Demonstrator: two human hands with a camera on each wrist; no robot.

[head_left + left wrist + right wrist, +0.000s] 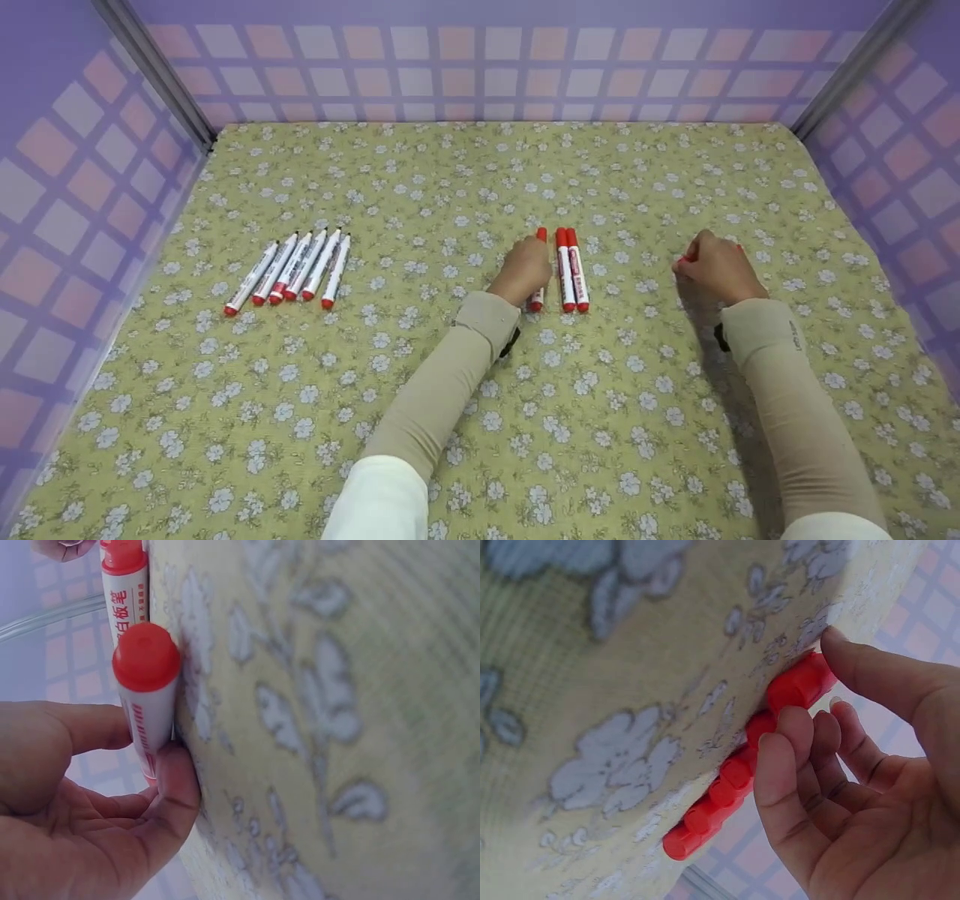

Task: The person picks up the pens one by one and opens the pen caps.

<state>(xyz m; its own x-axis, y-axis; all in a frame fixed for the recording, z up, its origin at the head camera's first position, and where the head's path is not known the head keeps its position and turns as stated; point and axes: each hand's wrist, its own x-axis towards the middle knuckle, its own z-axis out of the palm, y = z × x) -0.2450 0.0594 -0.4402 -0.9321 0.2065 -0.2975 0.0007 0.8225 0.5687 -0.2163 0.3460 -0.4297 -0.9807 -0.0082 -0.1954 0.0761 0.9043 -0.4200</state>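
Observation:
My left hand grips a red-capped white whiteboard marker at the middle of the cloth, thumb and fingers about its barrel. Right beside it, two more red-capped markers lie side by side. Farther right, my right hand pinches a red marker cap between thumb and index finger, close to the cloth. Several other red caps sit in a row past that one, mostly hidden by the hand in the head view.
Several uncapped markers with dark tips and red rear ends lie in a slanted row at the left. Flowered yellow-green cloth covers the table. Purple checked panels wall it in at the back and both sides.

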